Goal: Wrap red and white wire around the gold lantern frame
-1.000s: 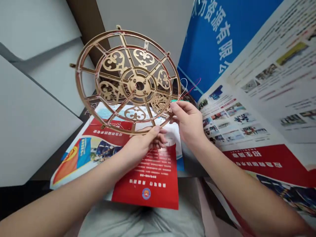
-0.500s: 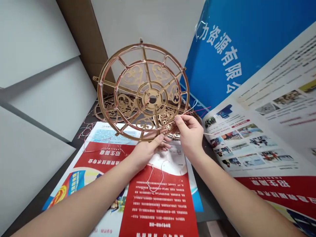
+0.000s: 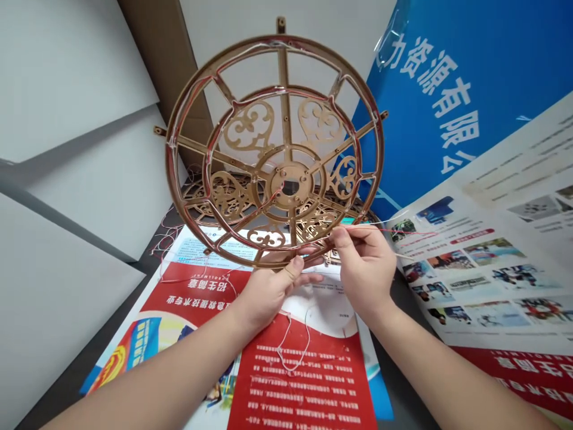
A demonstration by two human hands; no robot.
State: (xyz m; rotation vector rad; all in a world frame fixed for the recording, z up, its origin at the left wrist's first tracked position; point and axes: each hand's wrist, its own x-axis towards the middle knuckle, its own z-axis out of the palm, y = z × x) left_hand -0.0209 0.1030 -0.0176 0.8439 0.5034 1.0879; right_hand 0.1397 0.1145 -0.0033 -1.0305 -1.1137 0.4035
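A round gold openwork frame with spokes and scroll ornaments stands tilted up before me. Red and white wires run along its two rings. My left hand grips the frame's bottom rim, thumb in front and fingers behind. At the lower right of the frame, my right hand is closed in a pinch on thin wires, whose red and white loose ends stick out to the right. The pinching fingertips are close to the inner ring; whether they touch it I cannot tell.
More gold openwork pieces lie behind the frame. Printed red and white posters cover the dark table, with loose wire on top. White panels stand at the left, a blue and white printed sheet at the right.
The frame has come closer and higher in view, held by my left hand. The wire ends by my right hand now stretch straighter to the right.
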